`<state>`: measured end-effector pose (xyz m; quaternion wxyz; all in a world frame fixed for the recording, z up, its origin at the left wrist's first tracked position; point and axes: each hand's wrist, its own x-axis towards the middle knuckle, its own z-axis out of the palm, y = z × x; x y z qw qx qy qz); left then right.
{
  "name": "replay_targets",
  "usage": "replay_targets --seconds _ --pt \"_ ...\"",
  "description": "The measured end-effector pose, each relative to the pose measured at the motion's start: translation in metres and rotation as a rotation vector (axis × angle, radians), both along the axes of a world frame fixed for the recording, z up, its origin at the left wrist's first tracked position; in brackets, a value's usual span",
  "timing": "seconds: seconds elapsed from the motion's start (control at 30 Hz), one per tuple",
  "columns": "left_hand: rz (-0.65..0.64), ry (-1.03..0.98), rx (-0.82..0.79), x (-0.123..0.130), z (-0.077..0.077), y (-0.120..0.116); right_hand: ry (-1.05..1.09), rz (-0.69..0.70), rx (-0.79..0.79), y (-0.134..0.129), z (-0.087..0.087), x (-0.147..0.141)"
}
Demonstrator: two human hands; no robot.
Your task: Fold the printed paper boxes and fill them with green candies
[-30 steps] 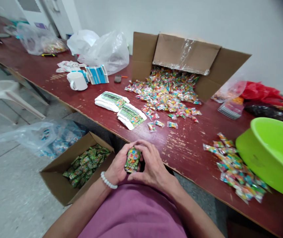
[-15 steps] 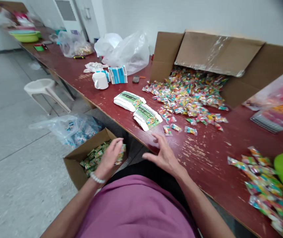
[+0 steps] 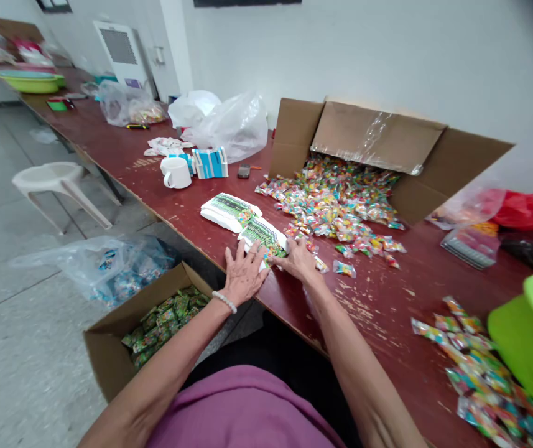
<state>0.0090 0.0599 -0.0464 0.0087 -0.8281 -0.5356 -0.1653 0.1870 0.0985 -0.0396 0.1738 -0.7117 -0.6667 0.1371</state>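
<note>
Two fanned stacks of flat green-and-white printed packets lie on the red table, a far stack point(image 3: 231, 208) and a near stack point(image 3: 264, 236). My left hand point(image 3: 244, 270), with a white bead bracelet at the wrist, rests with spread fingers on the near stack's left front edge. At its right front corner is my right hand point(image 3: 300, 261), thumb and fingers apart and touching the packets; some fingertips are hidden. Small clear bags of colourful candy point(image 3: 336, 205) spill from a cardboard box point(image 3: 378, 134) just beyond. Below the table edge, an open carton point(image 3: 102, 348) holds green filled packets point(image 3: 166, 323).
A white mug point(image 3: 176, 173) and a blue-striped box point(image 3: 211, 163) stand farther left on the table. More candy bags point(image 3: 490, 367) lie beside a lime-green tub point(image 3: 532, 336) at right. A white stool point(image 3: 51, 177) and a clear plastic bag point(image 3: 121, 267) are on the floor.
My left hand has moved from above the carton, where a green packet was beside its fingers, up to the near stack. My right hand has reached forward to that stack too. The view has shifted.
</note>
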Motion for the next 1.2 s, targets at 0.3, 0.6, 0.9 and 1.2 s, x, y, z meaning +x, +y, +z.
replay_targets --seconds 0.3,0.6,0.9,1.2 --pt "0.005 -0.038 -0.050 -0.004 -0.013 0.006 0.143 -0.202 0.115 0.000 -0.015 -0.001" --pt "-0.014 -0.064 -0.053 -0.006 -0.014 0.008 0.215 -0.154 0.181 -0.017 -0.018 0.001" --pt "-0.026 -0.129 -0.128 -0.008 -0.011 0.009 0.435 -0.180 0.279 -0.025 -0.023 0.007" --pt "0.007 -0.273 -0.088 -0.010 0.002 0.005 0.779 -0.116 0.331 -0.052 -0.004 0.023"
